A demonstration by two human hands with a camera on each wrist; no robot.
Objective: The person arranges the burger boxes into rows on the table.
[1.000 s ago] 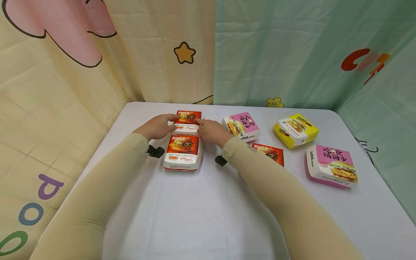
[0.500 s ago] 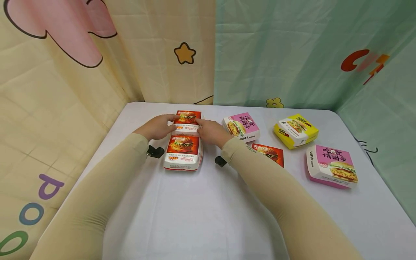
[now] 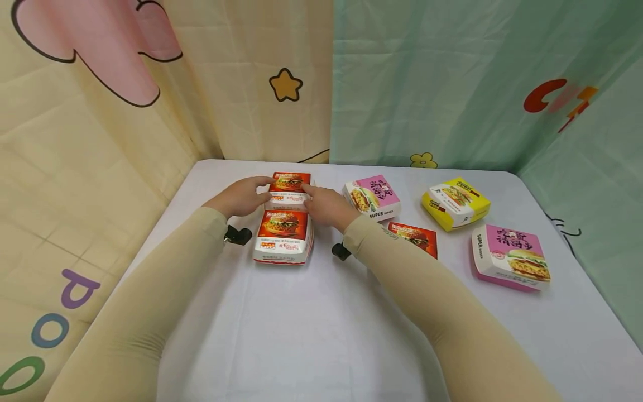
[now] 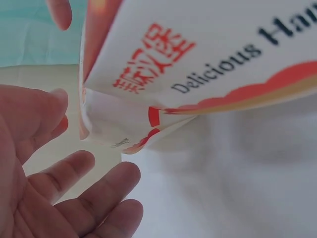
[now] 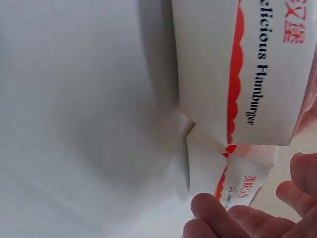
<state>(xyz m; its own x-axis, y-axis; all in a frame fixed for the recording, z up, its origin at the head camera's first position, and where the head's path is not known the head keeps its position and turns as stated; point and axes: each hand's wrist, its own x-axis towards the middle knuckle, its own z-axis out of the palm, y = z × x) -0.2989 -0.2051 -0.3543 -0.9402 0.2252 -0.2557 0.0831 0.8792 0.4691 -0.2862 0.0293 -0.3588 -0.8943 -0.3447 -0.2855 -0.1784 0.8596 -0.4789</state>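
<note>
Two red-and-white burger boxes lie one behind the other on the table: a far burger box (image 3: 289, 183) and a near burger box (image 3: 281, 237), with their edges meeting in the head view. My left hand (image 3: 239, 196) is at the far box's left side, and my right hand (image 3: 329, 206) is at its right side. Fingertips of both reach its top edges. The left wrist view shows spread, fairly straight fingers (image 4: 111, 186) beside the far box's end. In the right wrist view, loosely bent fingers (image 5: 213, 213) overlap the far box (image 5: 242, 183); the near box (image 5: 265, 69) fills the top right.
Right of the hands lie a pink burger box (image 3: 374, 195), a yellow burger box (image 3: 456, 202), and another pink one (image 3: 512, 254) nearer the right edge. A third red box (image 3: 417, 239) is partly behind my right sleeve. Curtains (image 3: 251, 123) surround the white table (image 3: 291, 324).
</note>
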